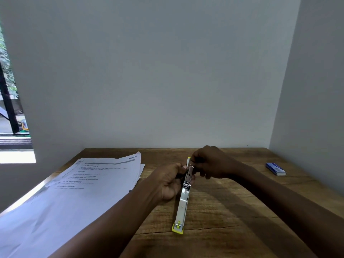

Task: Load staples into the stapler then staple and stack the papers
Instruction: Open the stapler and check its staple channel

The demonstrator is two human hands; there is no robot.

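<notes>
At the far left a window (11, 101) shows greenery outside. On the left part of the wooden bench (232, 211) lies a loose pile of printed papers (74, 187), fanned out and running from the near left edge up toward the middle; the top sheet carries lines of text.

Just right of the papers, my left hand (167, 181) has its grip closed around the far half of the stapler (183, 203), fingers wrapped on its left side. The stapler is swung open lengthwise, its silver arm stretching toward me, with the yellow end (177, 228) resting on the bench near the middle.

My right hand (210, 162) sits just beyond and to the right, its grip pinched together at the far end of the stapler, by the open metal channel. Whether anything lies between those fingertips I cannot tell; it is too small to see.

Well apart, toward the right wall, a small blue box (275, 169) lies flat on the bench.
</notes>
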